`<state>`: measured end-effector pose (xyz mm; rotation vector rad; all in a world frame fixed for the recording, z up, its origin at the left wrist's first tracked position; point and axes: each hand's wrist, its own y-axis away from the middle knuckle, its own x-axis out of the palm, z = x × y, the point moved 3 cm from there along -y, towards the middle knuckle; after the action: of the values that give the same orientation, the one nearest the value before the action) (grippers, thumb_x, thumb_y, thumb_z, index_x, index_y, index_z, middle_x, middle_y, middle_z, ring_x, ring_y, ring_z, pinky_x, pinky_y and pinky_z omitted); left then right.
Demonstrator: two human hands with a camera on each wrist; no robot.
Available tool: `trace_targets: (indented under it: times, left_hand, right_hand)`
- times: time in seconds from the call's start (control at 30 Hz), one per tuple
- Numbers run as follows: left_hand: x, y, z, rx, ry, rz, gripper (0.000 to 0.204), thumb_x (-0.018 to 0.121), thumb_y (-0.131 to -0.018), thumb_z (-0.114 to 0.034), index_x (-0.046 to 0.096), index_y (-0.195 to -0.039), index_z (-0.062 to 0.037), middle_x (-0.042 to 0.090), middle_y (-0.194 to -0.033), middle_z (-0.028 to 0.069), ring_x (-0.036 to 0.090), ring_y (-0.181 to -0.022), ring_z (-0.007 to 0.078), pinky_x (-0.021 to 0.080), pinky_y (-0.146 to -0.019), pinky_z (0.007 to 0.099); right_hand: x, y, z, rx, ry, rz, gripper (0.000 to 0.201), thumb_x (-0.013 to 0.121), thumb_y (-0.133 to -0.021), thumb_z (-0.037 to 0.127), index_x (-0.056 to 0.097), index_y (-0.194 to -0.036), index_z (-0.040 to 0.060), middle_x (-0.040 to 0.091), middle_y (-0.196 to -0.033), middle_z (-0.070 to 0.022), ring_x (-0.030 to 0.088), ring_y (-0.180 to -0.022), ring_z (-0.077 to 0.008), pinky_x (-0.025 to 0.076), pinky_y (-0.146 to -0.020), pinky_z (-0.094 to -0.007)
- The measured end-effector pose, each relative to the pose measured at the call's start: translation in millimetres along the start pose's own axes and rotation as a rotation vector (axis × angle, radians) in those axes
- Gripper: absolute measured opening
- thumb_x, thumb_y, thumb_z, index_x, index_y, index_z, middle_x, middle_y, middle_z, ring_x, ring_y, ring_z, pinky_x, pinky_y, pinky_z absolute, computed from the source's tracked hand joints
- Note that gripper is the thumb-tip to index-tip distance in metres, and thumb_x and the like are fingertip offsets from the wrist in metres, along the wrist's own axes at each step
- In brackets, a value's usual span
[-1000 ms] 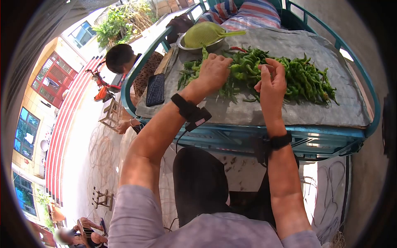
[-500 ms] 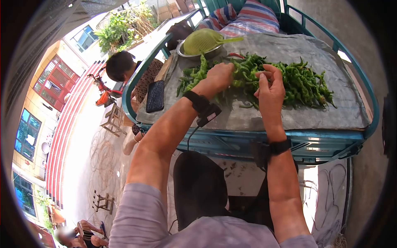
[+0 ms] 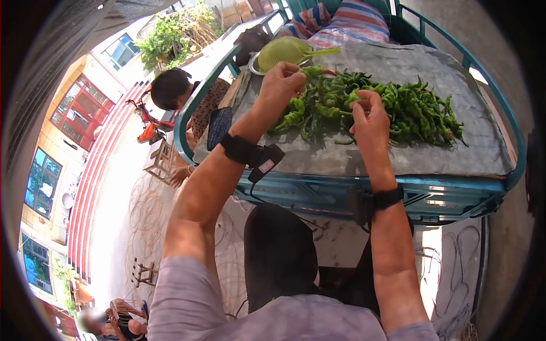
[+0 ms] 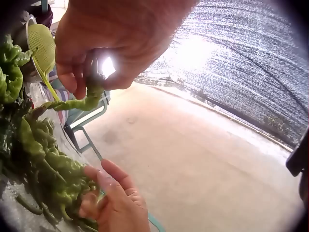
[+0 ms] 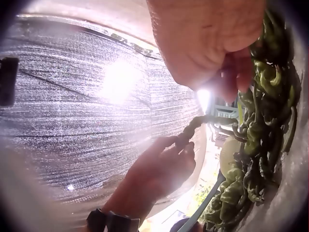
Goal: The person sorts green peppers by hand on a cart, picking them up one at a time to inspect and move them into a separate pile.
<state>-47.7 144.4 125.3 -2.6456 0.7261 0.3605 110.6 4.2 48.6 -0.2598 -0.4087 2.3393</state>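
Note:
A pile of green chili peppers (image 3: 333, 105) lies on a grey sheet (image 3: 443, 162) over the cart bed. My left hand (image 3: 280, 88) is raised at the pile's left end. Its thumb and fingers pinch one twisted green pepper (image 4: 79, 104) by an end; the pepper hangs out sideways in both wrist views. My right hand (image 3: 372, 120) is over the middle of the pile, fingers bent toward the thumb. Light green of a pepper (image 3: 354, 98) shows at its fingertips, mostly hidden by the fingers.
Behind the pile, a yellow-green strainer (image 3: 284, 51) sits in a metal bowl (image 3: 255, 63). A phone (image 3: 218, 128) lies at the sheet's left edge. Teal rails (image 3: 515, 136) border the cart. Another person (image 3: 207, 105) is beyond the left rail. Striped fabric (image 3: 352, 25) lies at the back.
My left hand went right into the pile, then drew back up and left with a pepper pinched in it. My right hand stayed nearly in place.

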Motion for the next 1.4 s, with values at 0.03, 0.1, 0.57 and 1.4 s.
trace_targets:
  times: [0.03,0.1,0.57,1.4]
  left_hand:
    - [-5,1,1,0.07,-0.146,-0.06,0.031,0.065,-0.087,-0.019,0.06,-0.108,0.0022,0.065,-0.092,0.0091,0.066,-0.08,0.017,0.052,-0.069,0.0295]
    - [-15,-3,4,0.214,-0.441,-0.182,0.031,0.066,-0.081,-0.016,0.061,-0.104,0.0028,0.065,-0.09,0.0151,0.066,-0.078,0.024,0.053,-0.069,0.0365]
    - [-51,36,26,0.122,-0.771,0.15,0.041,0.068,-0.087,-0.022,0.062,-0.122,-0.0001,0.066,-0.109,0.0172,0.063,-0.106,0.0255,0.05,-0.09,0.0363]
    - [91,89,72,-0.366,1.028,0.295,0.022,0.057,-0.097,-0.024,0.058,-0.112,-0.0084,0.062,-0.087,-0.0009,0.056,-0.067,0.0091,0.043,-0.056,0.0212]
  right_hand:
    - [2,2,-3,0.004,0.0,0.009,0.026,0.056,-0.096,0.016,0.056,-0.121,0.0089,0.068,-0.095,-0.0058,0.064,-0.058,-0.0169,0.051,-0.058,-0.0332]
    - [5,3,-3,0.008,0.03,0.016,0.027,0.056,-0.095,0.016,0.056,-0.121,0.01,0.069,-0.096,-0.0053,0.064,-0.056,-0.0175,0.051,-0.059,-0.034]
    - [29,6,-6,-0.202,0.464,0.018,0.027,0.064,-0.09,0.02,0.06,-0.116,0.0127,0.068,-0.103,-0.0072,0.066,-0.095,-0.0294,0.05,-0.077,-0.0422]
    - [38,-16,-18,-0.11,-0.295,-0.121,0.014,0.064,-0.095,0.009,0.051,-0.095,0.0028,0.066,-0.097,-0.0105,0.059,-0.058,-0.0071,0.044,-0.048,-0.0211]
